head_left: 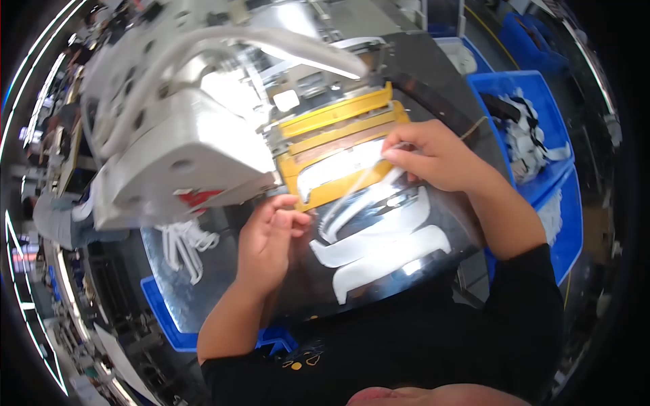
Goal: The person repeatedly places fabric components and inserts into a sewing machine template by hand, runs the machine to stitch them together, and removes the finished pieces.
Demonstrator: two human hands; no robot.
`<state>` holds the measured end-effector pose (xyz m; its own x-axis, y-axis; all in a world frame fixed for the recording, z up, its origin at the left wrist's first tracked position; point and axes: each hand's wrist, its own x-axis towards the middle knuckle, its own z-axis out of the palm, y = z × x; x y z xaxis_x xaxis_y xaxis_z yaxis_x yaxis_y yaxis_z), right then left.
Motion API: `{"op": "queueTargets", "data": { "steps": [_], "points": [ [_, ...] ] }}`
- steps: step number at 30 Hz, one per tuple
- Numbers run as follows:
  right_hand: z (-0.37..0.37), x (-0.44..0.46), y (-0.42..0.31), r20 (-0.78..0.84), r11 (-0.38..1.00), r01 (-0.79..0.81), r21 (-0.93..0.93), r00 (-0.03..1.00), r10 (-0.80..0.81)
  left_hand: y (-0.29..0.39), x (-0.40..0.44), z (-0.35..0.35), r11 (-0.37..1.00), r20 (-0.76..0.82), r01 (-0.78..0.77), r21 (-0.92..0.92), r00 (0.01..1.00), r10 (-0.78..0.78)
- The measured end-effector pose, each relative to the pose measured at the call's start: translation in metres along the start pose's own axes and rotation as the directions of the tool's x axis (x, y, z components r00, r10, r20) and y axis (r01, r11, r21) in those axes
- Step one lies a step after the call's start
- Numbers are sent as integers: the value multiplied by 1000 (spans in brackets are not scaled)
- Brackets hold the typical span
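Observation:
My right hand pinches the upper end of a thin white strip over the right side of a yellow frame. The strip hangs down to the left, its lower end near the metal table. My left hand is at the frame's lower left corner, fingers curled and partly apart; whether anything thin is between them is too blurred to tell. White curved pieces lie on the shiny table below the frame. Inside the frame a white piece shows.
A large white machine head stands at the left, close to my left hand. White strips lie on the table's left part. Blue bins with white and black pieces stand at the right. A person is at the far left.

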<state>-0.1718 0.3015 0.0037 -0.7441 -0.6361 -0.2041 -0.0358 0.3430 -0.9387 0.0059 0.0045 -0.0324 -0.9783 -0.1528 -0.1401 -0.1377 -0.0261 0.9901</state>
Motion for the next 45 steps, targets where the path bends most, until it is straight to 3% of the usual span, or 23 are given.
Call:
{"op": "queueTargets", "data": {
  "steps": [3,4,6,10,13,19,22,28,35,38,41,45],
  "points": [
    [-1,5,-3,-71,990,-55,-132,996,46,-4,-2,-1,939,-55,-108,325,990,133],
    [-2,7,-2,-74,985,-72,-159,995,61,-3,3,-3,827,26,-240,509,964,264],
    [-2,12,9,-113,973,-26,-231,994,0,-1,9,-8,449,245,-454,769,859,450],
    [3,20,28,-175,949,127,-287,968,-182,4,8,0,299,360,-511,806,824,438],
    [8,22,28,-219,946,114,-304,958,-186,3,8,4,218,363,-473,854,841,401],
    [4,19,17,-211,905,83,-417,960,-185,7,11,7,164,296,-353,921,909,294],
    [-5,14,15,-341,805,62,-589,885,-318,8,10,9,165,306,-358,919,911,275],
    [-33,11,-11,-264,802,-242,-546,958,110,9,8,9,216,265,-317,924,935,238],
    [-29,19,3,-259,760,-264,-594,957,130,8,9,7,222,274,-327,919,932,238],
    [-29,18,14,-278,769,-209,-604,960,42,10,9,6,218,277,-327,920,933,229],
    [-33,17,-2,-223,758,-290,-585,955,193,12,9,5,205,282,-327,922,933,222],
    [-34,17,-5,-212,759,-294,-581,955,208,16,9,7,198,285,-330,923,932,225]
  ]
}}
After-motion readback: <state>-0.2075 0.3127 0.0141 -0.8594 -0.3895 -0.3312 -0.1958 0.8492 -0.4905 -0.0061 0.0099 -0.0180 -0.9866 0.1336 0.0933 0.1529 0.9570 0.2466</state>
